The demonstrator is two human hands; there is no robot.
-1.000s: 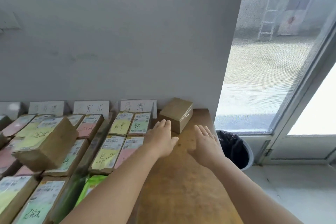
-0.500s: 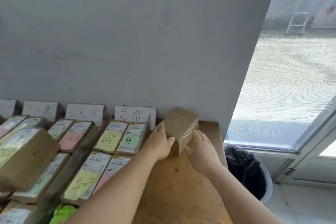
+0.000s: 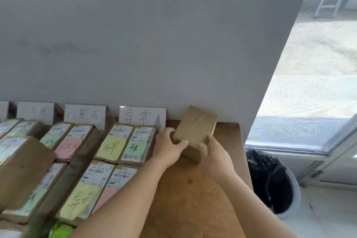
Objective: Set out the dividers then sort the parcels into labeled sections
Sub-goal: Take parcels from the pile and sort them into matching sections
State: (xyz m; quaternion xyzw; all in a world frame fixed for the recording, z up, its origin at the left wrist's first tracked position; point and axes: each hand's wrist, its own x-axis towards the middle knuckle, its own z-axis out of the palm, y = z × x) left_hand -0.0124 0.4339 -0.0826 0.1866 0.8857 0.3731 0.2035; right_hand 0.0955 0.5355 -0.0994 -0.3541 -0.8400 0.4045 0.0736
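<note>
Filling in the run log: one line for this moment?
stage: picking up parcel | left hand: grips plain brown box | right hand: grips same box | place: table, right of 异常 sign

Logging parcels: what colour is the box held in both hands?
Plain brown box, head view.

The bare strip of the table right of the parcel rows is the open lane; both forearms lie along it. At its far end the plain brown parcel blocks the way, tilted, with the wall just behind it. Left of that parcel, the standing label card and 2 labeled parcels crowd close. Right of that parcel, a narrow bare corner of table remains, and past the edge stands a lined bin.
</note>
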